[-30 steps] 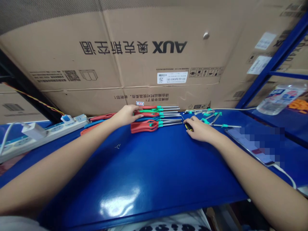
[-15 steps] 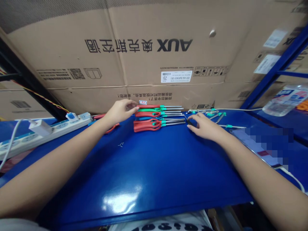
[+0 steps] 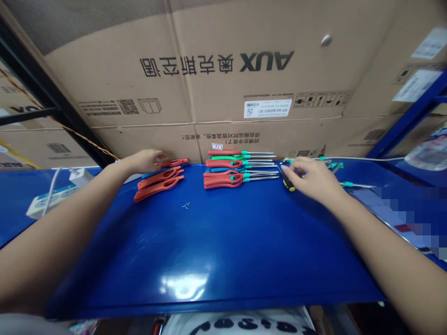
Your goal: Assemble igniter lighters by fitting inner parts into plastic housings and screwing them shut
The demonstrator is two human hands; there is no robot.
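My left hand (image 3: pixel 148 161) reaches to the back left, its bent fingers apart at the end of a red lighter handle (image 3: pixel 172 163). In front of it lie more loose red handles (image 3: pixel 157 190) and a partly covered blue one. At the right, my right hand (image 3: pixel 309 174) has its thumb and fingers closed on a small screwdriver (image 3: pixel 288 182) with a black and yellow handle; its tip is hard to make out. Between the hands lies a stacked row of long-nosed lighters (image 3: pixel 223 179), red, green and blue, their metal tubes pointing right.
Several small screws (image 3: pixel 186 205) lie on the blue tabletop (image 3: pixel 223 251). Metal tubes with teal ends (image 3: pixel 335 166) lie behind my right hand. A phone (image 3: pixel 387 216) is at the right, a white power strip (image 3: pixel 38 204) at the left. A cardboard sheet (image 3: pixel 216 28) stands at the back.
My left hand has moved left, from the row of lighters to the loose handles. The screwdriver's yellow end now shows under my right hand. The view has shifted left.
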